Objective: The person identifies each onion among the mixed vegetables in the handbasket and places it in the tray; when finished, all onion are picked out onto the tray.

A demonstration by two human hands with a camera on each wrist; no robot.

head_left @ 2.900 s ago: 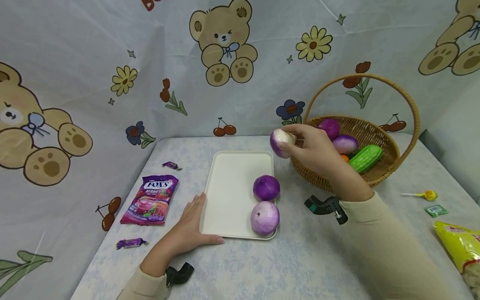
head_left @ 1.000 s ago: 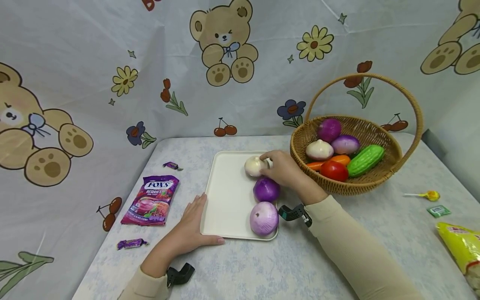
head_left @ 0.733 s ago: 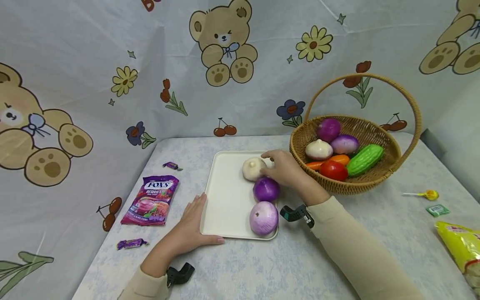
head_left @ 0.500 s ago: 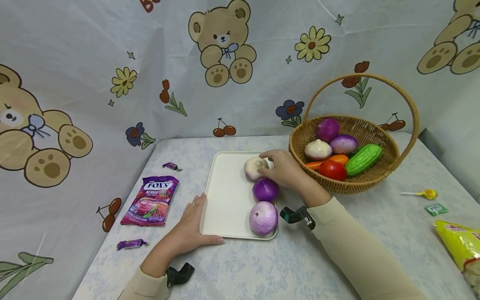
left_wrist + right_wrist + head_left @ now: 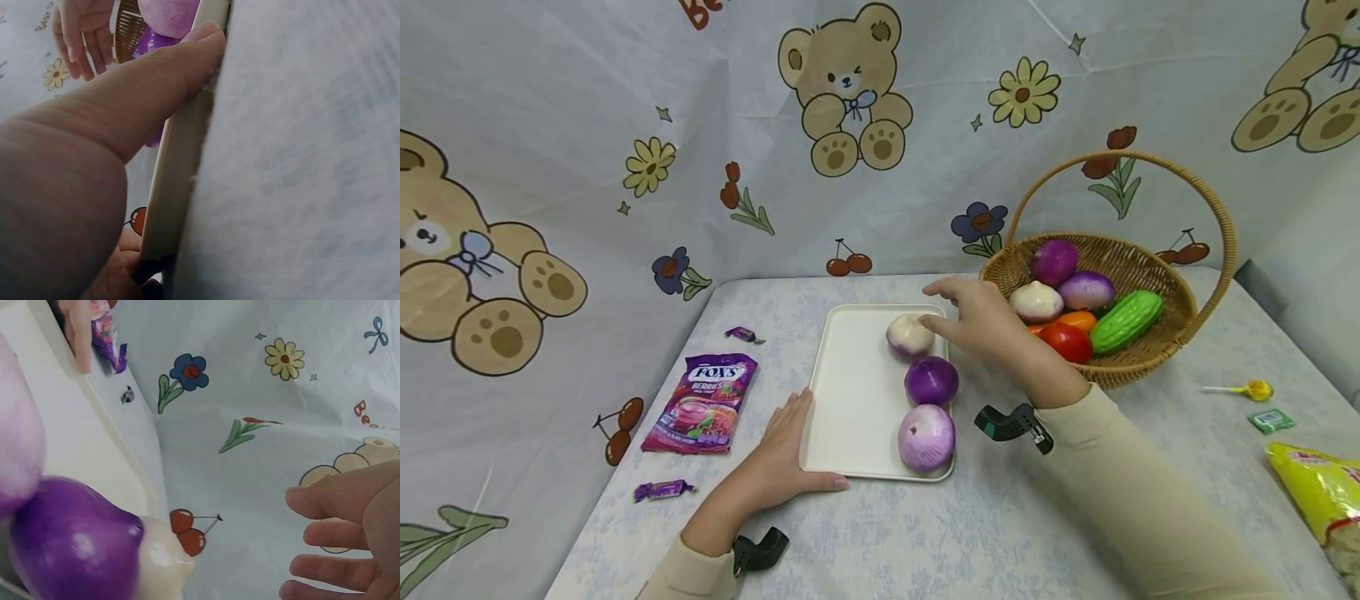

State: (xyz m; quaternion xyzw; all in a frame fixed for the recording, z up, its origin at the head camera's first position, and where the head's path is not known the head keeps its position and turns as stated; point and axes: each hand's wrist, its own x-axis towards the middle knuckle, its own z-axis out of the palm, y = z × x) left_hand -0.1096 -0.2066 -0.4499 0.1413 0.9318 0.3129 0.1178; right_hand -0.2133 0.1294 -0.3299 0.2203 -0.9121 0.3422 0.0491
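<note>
My left hand (image 5: 781,450) rests at the near left corner of the cream tray (image 5: 850,408), its fingers along the left side and the thumb along the near edge. In the left wrist view the thumb (image 5: 169,75) lies against the tray rim. Along the tray's right side sit a pale purple onion (image 5: 927,438), a dark purple onion (image 5: 931,381) and a white bulb with purplish sides (image 5: 910,335). My right hand (image 5: 981,321) is just right of the white bulb, fingers spread and holding nothing; the right wrist view shows its fingers (image 5: 331,534) apart from the bulb.
A handled wicker basket (image 5: 1131,375) at the right holds a bitter gourd (image 5: 1126,322), a tomato (image 5: 1067,342), carrots and several bulbs. A purple candy bag (image 5: 702,404) and wrapped candies (image 5: 662,490) lie left. A lollipop (image 5: 1255,389) and yellow bag (image 5: 1315,483) lie right.
My right hand has carried the white bulb from beside the basket onto the tray's far right, let go of it and lifted slightly away to the right. My left hand stays put.
</note>
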